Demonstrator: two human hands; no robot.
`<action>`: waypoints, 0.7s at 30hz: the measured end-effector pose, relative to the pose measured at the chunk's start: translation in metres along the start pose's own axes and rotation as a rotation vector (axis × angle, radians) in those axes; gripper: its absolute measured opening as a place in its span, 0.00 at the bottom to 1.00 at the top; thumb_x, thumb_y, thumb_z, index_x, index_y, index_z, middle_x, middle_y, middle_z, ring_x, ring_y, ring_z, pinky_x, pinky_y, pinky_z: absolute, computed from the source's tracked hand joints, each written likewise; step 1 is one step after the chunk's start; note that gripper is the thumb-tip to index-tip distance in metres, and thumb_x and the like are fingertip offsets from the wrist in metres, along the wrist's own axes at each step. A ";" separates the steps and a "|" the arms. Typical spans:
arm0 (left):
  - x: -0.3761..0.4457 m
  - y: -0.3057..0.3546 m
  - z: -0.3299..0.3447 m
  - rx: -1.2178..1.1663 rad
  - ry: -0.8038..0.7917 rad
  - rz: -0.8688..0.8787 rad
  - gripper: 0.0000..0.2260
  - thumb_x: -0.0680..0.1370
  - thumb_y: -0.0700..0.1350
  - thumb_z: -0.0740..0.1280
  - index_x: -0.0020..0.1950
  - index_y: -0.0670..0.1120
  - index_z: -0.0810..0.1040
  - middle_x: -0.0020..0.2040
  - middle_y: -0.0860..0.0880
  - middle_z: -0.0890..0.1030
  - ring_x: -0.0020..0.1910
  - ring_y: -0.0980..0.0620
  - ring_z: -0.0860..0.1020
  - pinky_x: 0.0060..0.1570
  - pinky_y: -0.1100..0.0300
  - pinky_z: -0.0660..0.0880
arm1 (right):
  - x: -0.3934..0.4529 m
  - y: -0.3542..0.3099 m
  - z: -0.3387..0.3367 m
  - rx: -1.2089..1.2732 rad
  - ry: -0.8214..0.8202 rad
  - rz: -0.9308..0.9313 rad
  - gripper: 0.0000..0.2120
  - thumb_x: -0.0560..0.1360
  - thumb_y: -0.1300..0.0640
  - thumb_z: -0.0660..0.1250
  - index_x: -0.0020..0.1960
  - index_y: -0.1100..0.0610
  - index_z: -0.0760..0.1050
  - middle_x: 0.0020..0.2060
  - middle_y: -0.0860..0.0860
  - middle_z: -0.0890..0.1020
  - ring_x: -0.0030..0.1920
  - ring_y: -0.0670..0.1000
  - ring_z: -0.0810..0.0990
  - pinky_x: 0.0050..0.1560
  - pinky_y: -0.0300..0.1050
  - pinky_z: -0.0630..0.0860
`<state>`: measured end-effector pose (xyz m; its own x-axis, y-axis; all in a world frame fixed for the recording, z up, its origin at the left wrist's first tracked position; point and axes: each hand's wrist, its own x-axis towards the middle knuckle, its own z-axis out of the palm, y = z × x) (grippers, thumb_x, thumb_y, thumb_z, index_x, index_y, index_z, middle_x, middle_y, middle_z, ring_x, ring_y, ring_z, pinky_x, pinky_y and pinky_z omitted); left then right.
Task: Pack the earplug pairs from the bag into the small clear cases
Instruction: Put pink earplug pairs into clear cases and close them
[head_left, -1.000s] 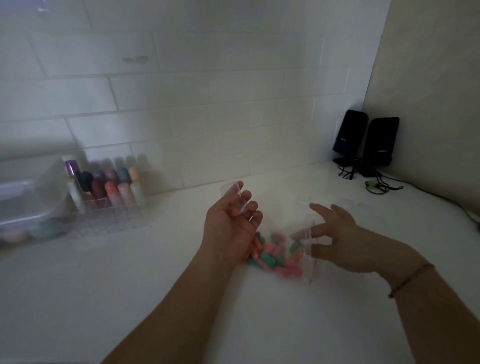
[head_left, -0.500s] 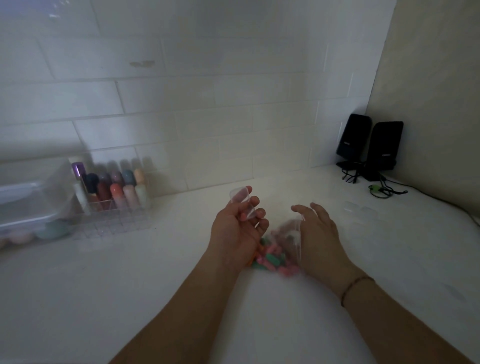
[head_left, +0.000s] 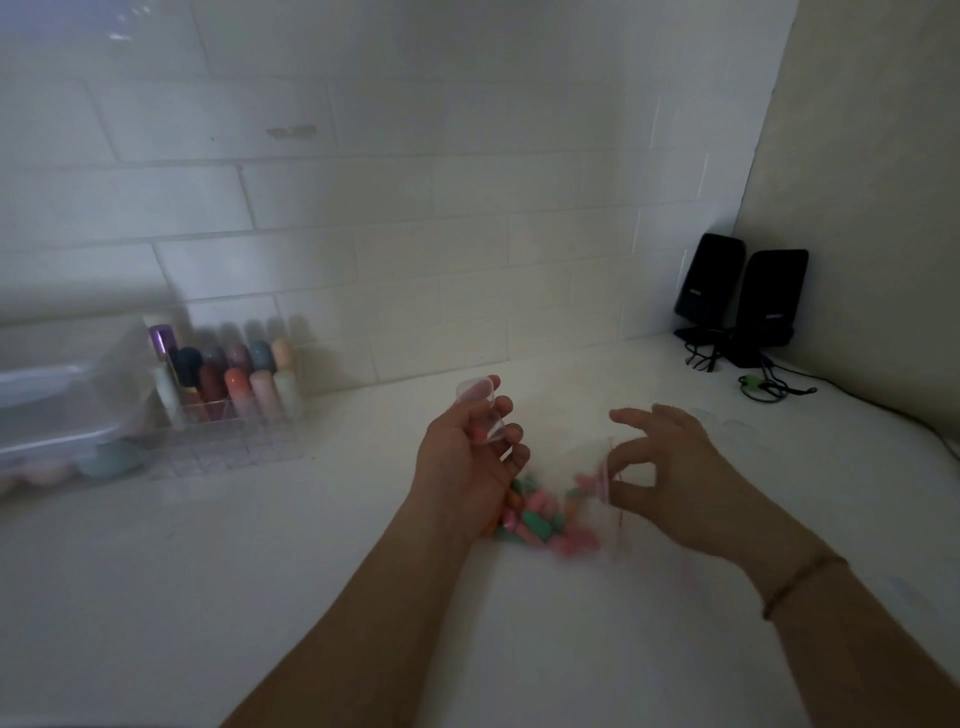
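Observation:
A clear bag (head_left: 602, 525) of pink, green and orange earplugs (head_left: 540, 525) lies on the white counter between my hands. My left hand (head_left: 467, 467) holds a small clear case (head_left: 480, 410), its lid hinged open, fingers curled round it, just left of the bag. My right hand (head_left: 670, 478) pinches the bag's right edge between thumb and forefinger; the other fingers spread above it. More clear cases (head_left: 727, 418) lie faintly visible on the counter beyond my right hand.
A clear organiser (head_left: 234, 410) with coloured tubes stands at the back left, beside a clear lidded box (head_left: 62, 410). Two black speakers (head_left: 743, 301) with cables sit in the back right corner. Tiled wall behind.
My right hand came out from behind the bag and now pinches its right edge. My left hand keeps the open case in about the same place.

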<state>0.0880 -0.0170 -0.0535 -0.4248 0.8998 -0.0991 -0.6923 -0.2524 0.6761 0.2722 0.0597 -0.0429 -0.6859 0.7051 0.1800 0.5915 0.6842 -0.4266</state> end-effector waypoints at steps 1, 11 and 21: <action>0.000 0.001 0.000 0.001 -0.017 -0.006 0.07 0.76 0.40 0.63 0.52 0.47 0.75 0.30 0.52 0.75 0.29 0.52 0.69 0.33 0.59 0.67 | -0.003 0.002 -0.010 0.017 -0.038 0.012 0.07 0.69 0.43 0.73 0.36 0.38 0.75 0.69 0.45 0.71 0.72 0.51 0.61 0.71 0.42 0.55; -0.007 -0.013 0.019 0.080 -0.153 -0.019 0.16 0.72 0.54 0.65 0.51 0.44 0.80 0.42 0.45 0.78 0.38 0.49 0.72 0.39 0.56 0.70 | -0.008 -0.050 -0.010 0.326 0.580 -0.083 0.10 0.71 0.44 0.70 0.38 0.49 0.82 0.48 0.41 0.82 0.51 0.42 0.80 0.53 0.41 0.74; -0.019 -0.015 0.023 -0.026 -0.285 -0.069 0.17 0.70 0.51 0.70 0.52 0.40 0.79 0.46 0.42 0.75 0.40 0.48 0.75 0.42 0.55 0.72 | -0.005 -0.050 0.021 0.100 0.590 -0.088 0.10 0.74 0.44 0.68 0.40 0.49 0.80 0.52 0.43 0.81 0.57 0.46 0.76 0.51 0.38 0.70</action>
<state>0.1205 -0.0222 -0.0450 -0.1979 0.9779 0.0671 -0.7303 -0.1928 0.6554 0.2370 0.0184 -0.0406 -0.3624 0.6502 0.6678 0.4809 0.7442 -0.4636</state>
